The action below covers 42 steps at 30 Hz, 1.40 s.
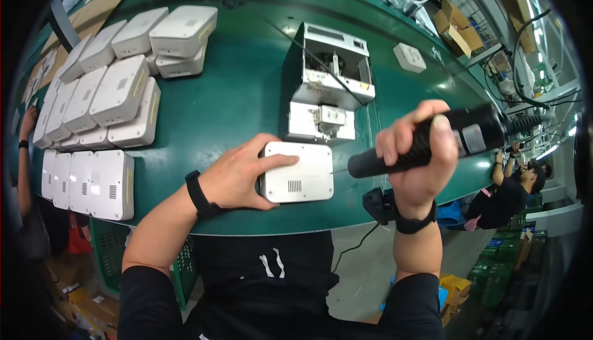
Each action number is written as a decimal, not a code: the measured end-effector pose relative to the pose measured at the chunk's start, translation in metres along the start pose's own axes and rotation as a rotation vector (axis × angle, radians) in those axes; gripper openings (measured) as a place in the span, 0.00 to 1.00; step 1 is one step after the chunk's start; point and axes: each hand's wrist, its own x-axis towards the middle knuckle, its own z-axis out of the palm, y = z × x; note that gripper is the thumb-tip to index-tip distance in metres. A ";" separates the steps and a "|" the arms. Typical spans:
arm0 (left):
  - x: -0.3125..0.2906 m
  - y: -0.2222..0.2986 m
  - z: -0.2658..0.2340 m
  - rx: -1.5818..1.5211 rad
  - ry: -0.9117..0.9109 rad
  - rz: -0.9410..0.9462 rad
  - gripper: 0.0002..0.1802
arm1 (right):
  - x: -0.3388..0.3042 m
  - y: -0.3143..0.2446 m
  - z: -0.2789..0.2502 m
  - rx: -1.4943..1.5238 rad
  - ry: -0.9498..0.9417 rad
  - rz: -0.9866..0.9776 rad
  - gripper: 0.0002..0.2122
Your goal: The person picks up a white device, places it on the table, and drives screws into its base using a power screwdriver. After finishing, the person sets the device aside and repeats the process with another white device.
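Note:
A white plastic box (304,173) with rounded corners, a small vent grille and screw holes lies flat near the table's front edge. My left hand (244,170) grips its left side, fingers over the top and thumb at the near edge. In my right hand (420,148) is a black electric screwdriver (457,139), held tilted with the fingers wrapped round its body. Its thin bit points left and reaches the right edge of the box; whether it touches cannot be made out. Just behind the box stands a screw feeder machine (330,80) with an open top.
Stacks of similar white boxes (117,93) fill the left of the green table (235,80). A small white box (409,57) lies at the back right. Cables cross above. Other people (506,195) are at the right, the left and the far side. A green crate (111,250) stands below.

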 end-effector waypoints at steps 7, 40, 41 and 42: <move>0.004 -0.003 0.003 0.036 -0.007 -0.035 0.40 | -0.035 -0.004 -0.015 -0.003 -0.039 -0.008 0.14; 0.000 -0.010 0.007 -0.012 0.035 -0.008 0.42 | 0.032 0.016 0.020 -0.071 0.029 -0.073 0.12; 0.000 -0.010 0.007 -0.016 0.040 0.000 0.42 | 0.021 0.013 0.020 -0.023 0.015 -0.038 0.13; 0.001 -0.010 0.006 -0.021 0.045 0.007 0.42 | 0.010 0.010 0.020 -0.025 0.012 -0.021 0.13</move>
